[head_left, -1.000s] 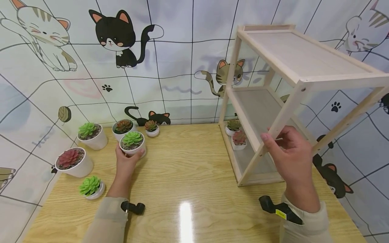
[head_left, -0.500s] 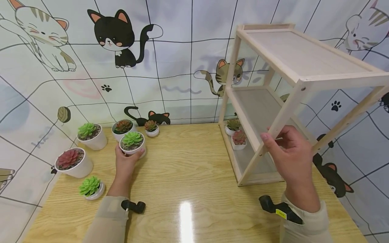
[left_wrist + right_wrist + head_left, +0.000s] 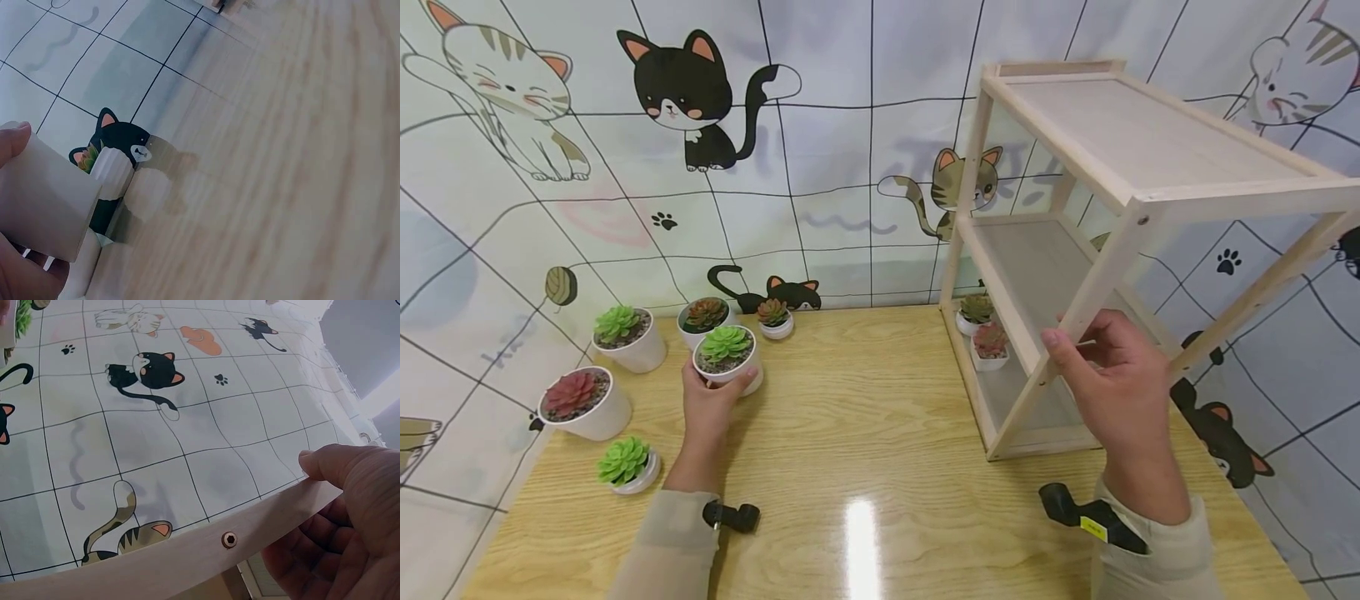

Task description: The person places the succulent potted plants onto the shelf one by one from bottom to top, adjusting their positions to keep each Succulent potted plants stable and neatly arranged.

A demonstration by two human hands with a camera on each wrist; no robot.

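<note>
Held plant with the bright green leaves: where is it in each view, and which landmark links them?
Head: held plant, left of centre, in the left hand.
Left wrist: its white pot only, at left edge.
Right wrist: cut off, top-left corner.
Shared landmark: black cat printed low on the wall.

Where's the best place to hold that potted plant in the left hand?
I'd probably clasp the white pot by its smooth outer wall, below the rim, coming from the person's side, as the left hand does. Its green leaves spread over the top, and another potted plant stands close behind.
</note>
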